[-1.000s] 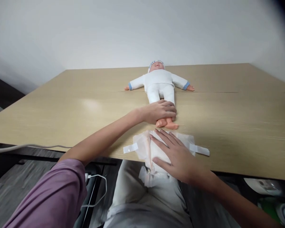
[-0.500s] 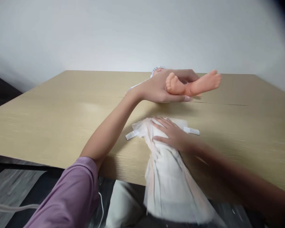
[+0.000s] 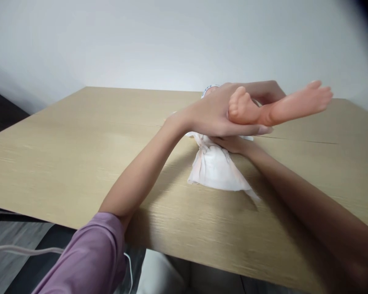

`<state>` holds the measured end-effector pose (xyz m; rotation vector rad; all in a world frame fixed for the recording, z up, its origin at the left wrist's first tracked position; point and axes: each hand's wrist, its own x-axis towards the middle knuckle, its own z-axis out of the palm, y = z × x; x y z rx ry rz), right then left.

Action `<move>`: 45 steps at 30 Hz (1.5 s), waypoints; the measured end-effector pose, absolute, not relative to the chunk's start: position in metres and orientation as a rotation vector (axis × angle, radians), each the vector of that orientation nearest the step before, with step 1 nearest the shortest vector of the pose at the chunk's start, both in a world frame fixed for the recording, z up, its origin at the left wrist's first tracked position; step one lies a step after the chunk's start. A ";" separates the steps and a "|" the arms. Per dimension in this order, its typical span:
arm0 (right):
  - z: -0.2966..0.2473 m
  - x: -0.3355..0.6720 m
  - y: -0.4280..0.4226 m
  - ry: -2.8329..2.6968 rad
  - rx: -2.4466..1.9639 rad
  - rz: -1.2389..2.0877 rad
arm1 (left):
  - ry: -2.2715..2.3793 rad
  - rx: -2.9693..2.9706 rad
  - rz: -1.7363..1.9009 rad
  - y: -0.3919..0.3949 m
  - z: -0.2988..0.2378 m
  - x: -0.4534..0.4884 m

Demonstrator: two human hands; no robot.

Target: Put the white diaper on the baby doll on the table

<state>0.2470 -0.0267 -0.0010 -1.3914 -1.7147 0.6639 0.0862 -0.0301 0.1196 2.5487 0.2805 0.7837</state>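
Note:
A baby doll lies on the wooden table (image 3: pixel 64 151) with its head far from me; only its cap (image 3: pixel 209 88) and raised bare feet (image 3: pixel 279 108) show. My left hand (image 3: pixel 221 114) is closed around the doll's ankles and holds the legs up in the air. Under the lifted legs lies a white diaper (image 3: pixel 216 169), spread toward me. My right hand (image 3: pixel 231 143) rests on the far end of the diaper, beneath my left hand. Its fingers are mostly hidden there.
A plain white wall stands behind the table. A white cable (image 3: pixel 15 251) runs below the table's near edge at the left. A seam crosses the tabletop (image 3: pixel 309 141) at the right.
My left hand has lifted the doll's legs from the table up into the air. My right hand has slid the diaper away from the near edge to under the doll.

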 end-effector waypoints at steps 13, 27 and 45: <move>0.007 0.317 -0.098 -1.921 -1.039 0.355 | 0.307 2.576 0.778 -0.045 0.074 0.086; -0.023 0.385 -0.093 -2.516 -0.664 0.184 | 0.325 2.807 0.604 -0.051 -0.008 -0.021; -0.020 0.387 -0.092 -2.392 -1.010 0.643 | 0.530 2.625 0.458 -0.059 -0.012 -0.023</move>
